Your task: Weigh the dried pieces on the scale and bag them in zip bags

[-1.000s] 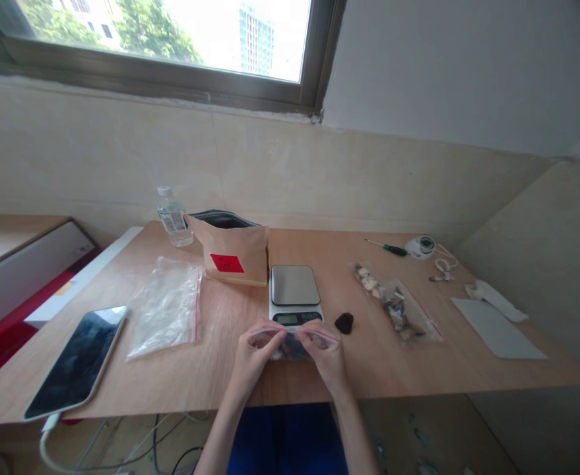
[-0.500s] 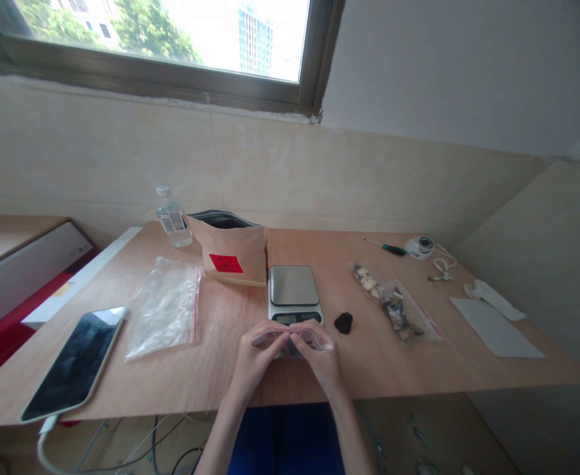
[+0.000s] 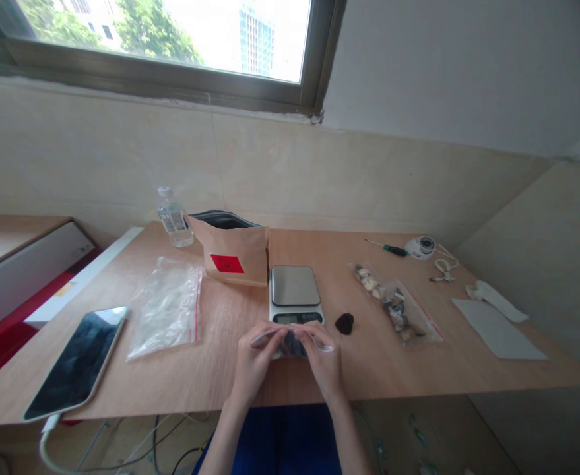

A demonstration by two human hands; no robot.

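Between my hands is a small clear zip bag [image 3: 292, 346] with dark contents that I cannot make out. My left hand [image 3: 256, 353] pinches the bag's top edge on the left. On the other side, my right hand [image 3: 320, 353] grips the same edge with thumb and fingers. Just beyond my fingertips lies a digital scale [image 3: 295, 287] with a bare metal plate; its display is partly hidden. A dark stone-like lump [image 3: 344, 323] rests on the table to the right of my right hand.
Left are a phone [image 3: 78, 363] on a cable, an empty clear zip bag [image 3: 167, 307], a brown paper pouch [image 3: 235, 257] and a water bottle [image 3: 174, 221]. Right are bags of stones [image 3: 399, 313], a screwdriver [image 3: 393, 250], a dome camera [image 3: 419, 247] and a white sheet [image 3: 497, 330].
My fingertips have drawn slightly apart along the bag's edge, and its mouth looks flatter. More of the dark contents shows between my hands. Other things lie where they were.
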